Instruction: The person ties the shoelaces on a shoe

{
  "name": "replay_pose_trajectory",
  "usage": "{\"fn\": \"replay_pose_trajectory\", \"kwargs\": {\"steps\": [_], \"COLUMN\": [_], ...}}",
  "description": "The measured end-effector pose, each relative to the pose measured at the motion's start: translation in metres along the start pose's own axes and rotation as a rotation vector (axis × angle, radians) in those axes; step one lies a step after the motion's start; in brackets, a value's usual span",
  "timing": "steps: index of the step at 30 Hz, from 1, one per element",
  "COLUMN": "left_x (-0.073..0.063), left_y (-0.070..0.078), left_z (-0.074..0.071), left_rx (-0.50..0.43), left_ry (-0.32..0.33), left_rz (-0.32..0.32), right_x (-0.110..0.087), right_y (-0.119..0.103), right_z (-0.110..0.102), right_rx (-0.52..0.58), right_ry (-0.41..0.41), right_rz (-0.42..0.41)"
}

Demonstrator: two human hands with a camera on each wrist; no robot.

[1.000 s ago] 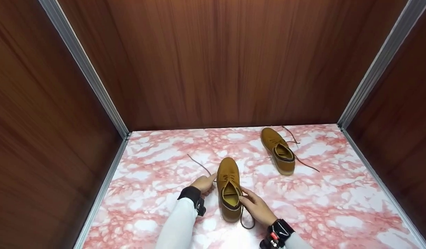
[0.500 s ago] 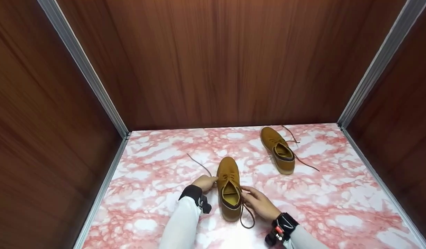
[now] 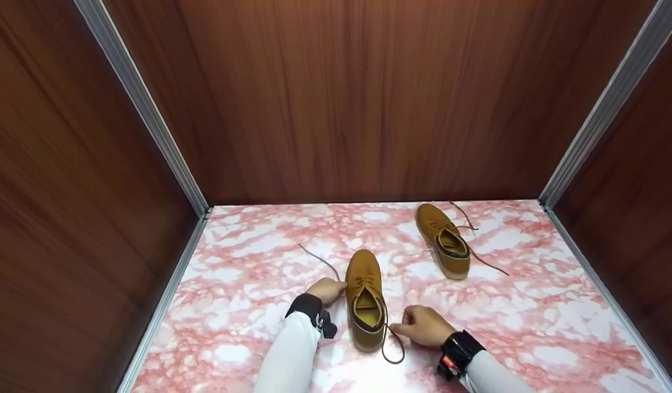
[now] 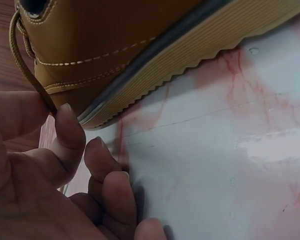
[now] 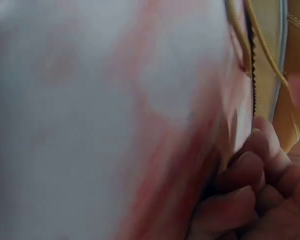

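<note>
A tan lace-up shoe [image 3: 363, 265] stands toe-away on the marbled surface between the two hands. My left hand [image 3: 325, 290] is at its left side. In the left wrist view, thumb and forefinger pinch a brown shoelace [image 4: 26, 70] that runs up to the eyelets. The lace's free end [image 3: 318, 256] trails toward the back left. Right of the heel, my right hand [image 3: 425, 326] pinches the other shoelace [image 3: 403, 352], which hangs in a loop beside the sole. In the right wrist view its fingers [image 5: 240, 172] are curled, with the thumb partly out of frame.
A second tan shoe [image 3: 455, 262] stands at the back right, its laces [image 3: 491, 266] spread loose around it. Brown wood-grain panels [image 3: 336, 109] close off the back and both sides, with metal strips [image 3: 172, 147] at the corners. The pink-and-white surface [image 3: 249, 262] lies below.
My right hand has come away from the shoe's collar, a little right and nearer, drawing on the lace. The left fingers have closed on the left lace. Both shoes stay in place.
</note>
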State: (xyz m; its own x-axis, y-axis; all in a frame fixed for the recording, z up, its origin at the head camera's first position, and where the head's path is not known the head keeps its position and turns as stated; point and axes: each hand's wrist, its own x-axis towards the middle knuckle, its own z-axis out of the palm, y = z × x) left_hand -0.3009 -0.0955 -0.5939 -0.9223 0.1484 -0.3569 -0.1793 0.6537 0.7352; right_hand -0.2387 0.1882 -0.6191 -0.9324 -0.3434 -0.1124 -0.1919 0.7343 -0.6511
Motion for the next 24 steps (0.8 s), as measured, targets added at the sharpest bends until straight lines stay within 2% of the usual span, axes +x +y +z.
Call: {"fn": "replay_pose_trajectory", "kwargs": {"steps": [4, 10, 17, 24], "left_x": [-0.0041, -0.0044, -0.0002, -0.0011], "left_y": [0.0021, 0.0012, -0.0017, -0.0045], "left_z": [0.0001, -0.0013, 0.0006, -0.0019], "left_rx": [0.039, 0.038, 0.026, -0.039], "left_ry": [0.028, 0.025, 0.001, 0.038], "left_rz": [0.031, 0.015, 0.029, 0.025], "right_x": [0.0005, -0.0021, -0.0058, -0.0016], "right_y": [-0.0051, -0.0081, -0.0046, -0.0049], "right_z": [0.0037, 0.0052, 0.0029, -0.0012], "right_rx": [-0.068, -0.132, -0.148, -0.115], "right_ry": [-0.045, -0.045, -0.029, -0.056], "right_rz": [-0.004, -0.055, -0.125, -0.101]}}
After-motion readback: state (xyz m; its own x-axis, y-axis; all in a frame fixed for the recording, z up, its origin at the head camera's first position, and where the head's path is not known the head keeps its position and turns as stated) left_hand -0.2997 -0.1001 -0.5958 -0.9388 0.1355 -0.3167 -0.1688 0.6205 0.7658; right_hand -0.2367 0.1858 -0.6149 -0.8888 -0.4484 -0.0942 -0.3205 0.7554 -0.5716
